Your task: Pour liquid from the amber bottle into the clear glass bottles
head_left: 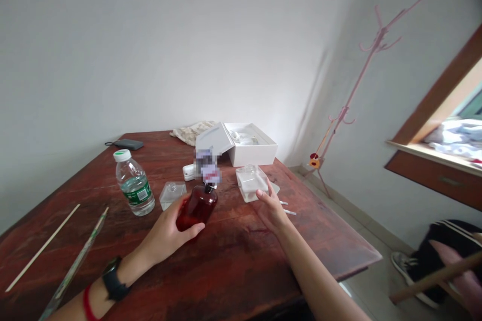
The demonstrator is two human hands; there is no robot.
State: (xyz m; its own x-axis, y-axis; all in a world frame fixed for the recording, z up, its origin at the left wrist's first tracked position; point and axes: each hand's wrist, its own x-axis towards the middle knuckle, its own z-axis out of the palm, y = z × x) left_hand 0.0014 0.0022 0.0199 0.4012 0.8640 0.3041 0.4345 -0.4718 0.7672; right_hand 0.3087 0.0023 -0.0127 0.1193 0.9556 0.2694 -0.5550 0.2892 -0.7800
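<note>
My left hand point(168, 233) is wrapped round a dark red bottle point(198, 206) with a black neck, held tilted just above the wooden table point(233, 261). My right hand point(269, 206) reaches forward with fingers stretched, its fingertips touching a clear square glass bottle point(250, 182) that stands on the table. A smaller clear glass bottle point(172, 194) lies just left of the red one. A black watch and a red band sit on my left wrist.
A plastic water bottle point(133, 183) stands at the left. Two thin sticks point(45, 246) lie at the near left. An open white box point(246, 143), a cloth point(192, 131) and a dark wallet point(128, 144) are at the back. A pink coat stand point(354, 90) stands by the right wall; a person's legs point(437, 261) show at the lower right.
</note>
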